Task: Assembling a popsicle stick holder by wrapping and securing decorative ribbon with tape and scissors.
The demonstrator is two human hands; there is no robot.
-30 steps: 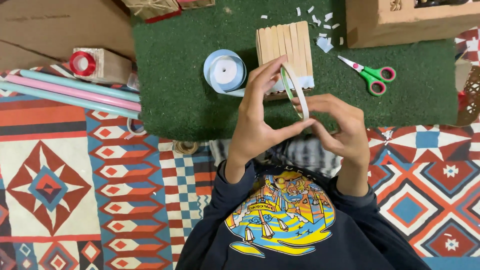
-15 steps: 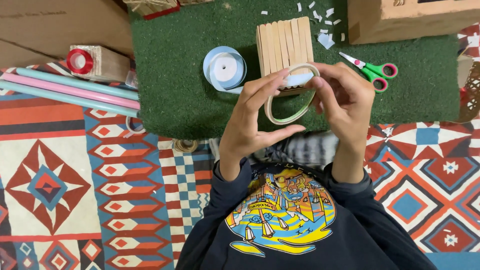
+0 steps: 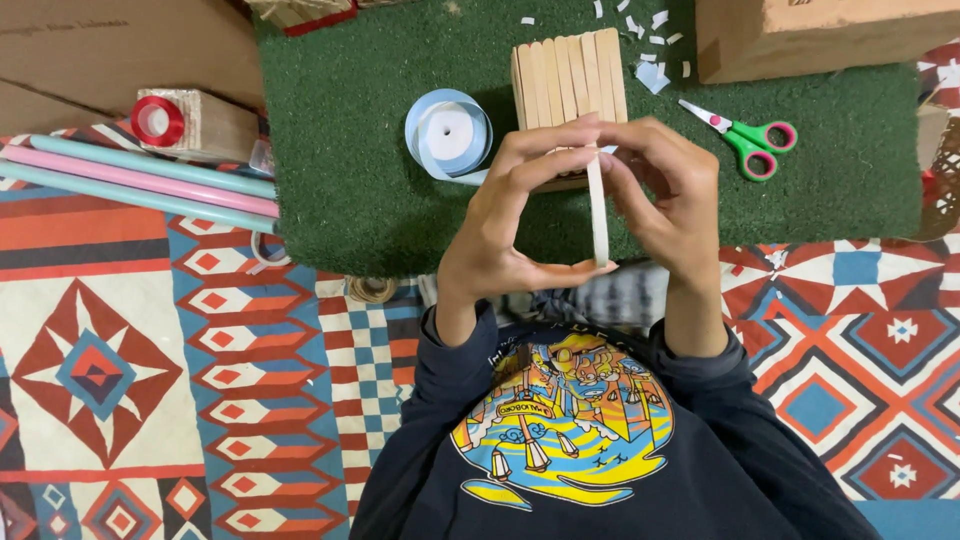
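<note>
Hands meet above the green mat point(image 3: 380, 190) in the head view: the left hand point(image 3: 500, 235) and right hand point(image 3: 670, 195) both have fingers clamped on a pale strip point(image 3: 598, 205), held upright just in front of the wooden stick box point(image 3: 570, 65). Beside that box lie the blue ribbon roll point(image 3: 450, 135) and, opposite, the green scissors point(image 3: 745, 135). Judging by the grip, the strip is being shaped or positioned; steady fingertip control matters now.

Both hands point(image 3: 590, 215) pinch a wooden stick point(image 3: 598, 210) upright.
</note>
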